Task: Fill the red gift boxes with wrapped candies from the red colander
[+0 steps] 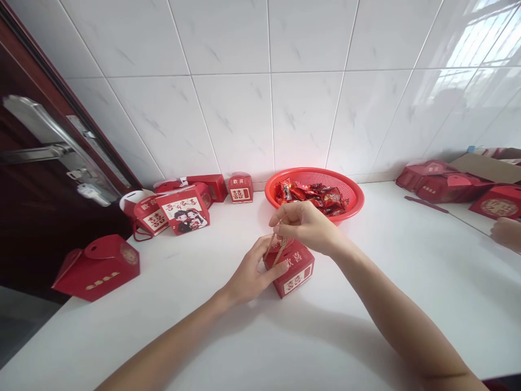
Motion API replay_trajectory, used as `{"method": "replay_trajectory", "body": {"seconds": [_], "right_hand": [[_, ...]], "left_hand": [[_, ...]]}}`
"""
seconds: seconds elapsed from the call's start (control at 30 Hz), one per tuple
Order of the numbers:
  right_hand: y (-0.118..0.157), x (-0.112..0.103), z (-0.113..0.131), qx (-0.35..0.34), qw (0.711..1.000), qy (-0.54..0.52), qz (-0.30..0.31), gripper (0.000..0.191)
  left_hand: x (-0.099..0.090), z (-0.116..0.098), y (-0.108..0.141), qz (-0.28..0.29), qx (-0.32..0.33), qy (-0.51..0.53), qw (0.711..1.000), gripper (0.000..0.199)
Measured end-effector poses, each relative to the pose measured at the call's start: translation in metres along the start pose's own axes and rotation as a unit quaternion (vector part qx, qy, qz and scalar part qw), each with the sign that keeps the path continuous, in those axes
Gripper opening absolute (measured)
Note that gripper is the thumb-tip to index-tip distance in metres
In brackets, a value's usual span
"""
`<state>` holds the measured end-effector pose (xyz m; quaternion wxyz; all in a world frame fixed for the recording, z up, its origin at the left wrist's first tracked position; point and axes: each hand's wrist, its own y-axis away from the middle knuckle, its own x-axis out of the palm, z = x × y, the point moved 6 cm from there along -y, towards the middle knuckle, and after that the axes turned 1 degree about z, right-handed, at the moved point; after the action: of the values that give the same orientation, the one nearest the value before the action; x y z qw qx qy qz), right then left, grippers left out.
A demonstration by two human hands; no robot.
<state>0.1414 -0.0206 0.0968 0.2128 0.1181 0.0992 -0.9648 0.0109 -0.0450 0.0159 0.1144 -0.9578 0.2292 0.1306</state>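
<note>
A red candy box (299,266) with a white label and gold characters sits on the white table in front of me. My left hand (254,271) grips its left side, thumb across the front edge and fingers behind. Above the box, my right hand (303,225) pinches a twisted tan cord (281,250) that rises from the lid in a loop. Just behind my right hand stands a red plastic basket (354,201) of wrapped candies (313,196).
Several red boxes (185,212) stand at the back left, one larger box (100,266) nearer the left edge. More boxes (443,182) lie at the far right, near a dark red stick (427,205) and another person's hand (507,233). A door (44,141) borders the left, a tiled wall (232,119) the back.
</note>
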Motion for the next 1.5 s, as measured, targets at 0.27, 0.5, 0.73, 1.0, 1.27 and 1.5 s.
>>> {"method": "replay_trajectory", "body": {"seconds": [0.27, 0.5, 0.73, 1.0, 1.27, 1.5], "right_hand": [[0.021, -0.044, 0.031, -0.039, 0.995, 0.033, -0.091, 0.006], [0.056, -0.104, 0.058, -0.083, 0.965, 0.064, -0.242, 0.009], [0.097, -0.161, 0.055, -0.03, 0.88, 0.117, -0.459, 0.007], [0.098, -0.193, 0.025, 0.06, 0.836, 0.157, -0.522, 0.014], [0.088, -0.226, -0.013, 0.092, 0.816, 0.157, -0.549, 0.016], [0.084, -0.231, -0.021, 0.123, 0.794, 0.231, -0.549, 0.021]], "left_hand": [[-0.008, 0.028, -0.004, -0.074, 0.025, 0.191, 0.979, 0.054], [-0.008, 0.059, -0.008, -0.124, -0.106, 0.139, 0.977, 0.023], [-0.002, 0.057, -0.009, -0.093, -0.114, 0.106, 0.983, 0.018], [-0.001, 0.058, -0.007, -0.085, -0.111, 0.074, 0.987, 0.018], [-0.001, 0.06, -0.007, -0.07, -0.112, 0.037, 0.99, 0.021], [0.0, 0.058, -0.007, -0.061, -0.107, 0.026, 0.992, 0.021]]}}
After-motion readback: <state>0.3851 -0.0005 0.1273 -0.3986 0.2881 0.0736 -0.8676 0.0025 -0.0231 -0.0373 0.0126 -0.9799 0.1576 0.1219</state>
